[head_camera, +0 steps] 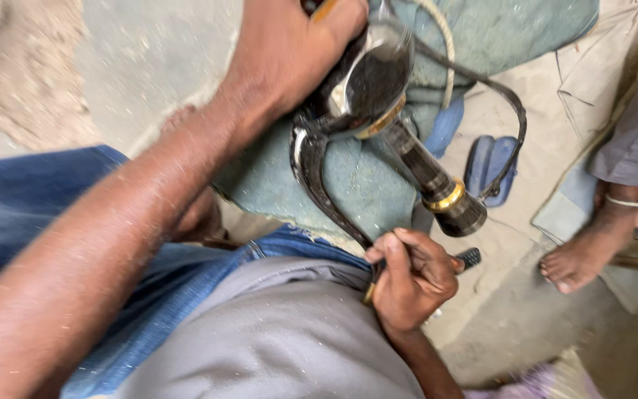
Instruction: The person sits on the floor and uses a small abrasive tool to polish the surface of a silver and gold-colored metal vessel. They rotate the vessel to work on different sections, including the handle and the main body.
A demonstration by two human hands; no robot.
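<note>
My left hand (289, 52) grips the top of a shiny black metal part (367, 85) with brass-coloured rings and a dark cylindrical stem (437, 188). A curved black arm (315, 181) sweeps down from that part toward my right hand (411, 281). My right hand is closed around a small tool with a black ribbed handle (470, 258), its tip against the lower end of the curved arm. The part rests over a teal cloth (356, 185) above my lap.
My legs in blue jeans (23, 199) and a grey shirt (275, 340) fill the lower frame. Another person's bare foot (581, 255) stands at the right on the concrete floor. A blue sandal (485, 166) and a pale rope (444, 44) lie near the cloth.
</note>
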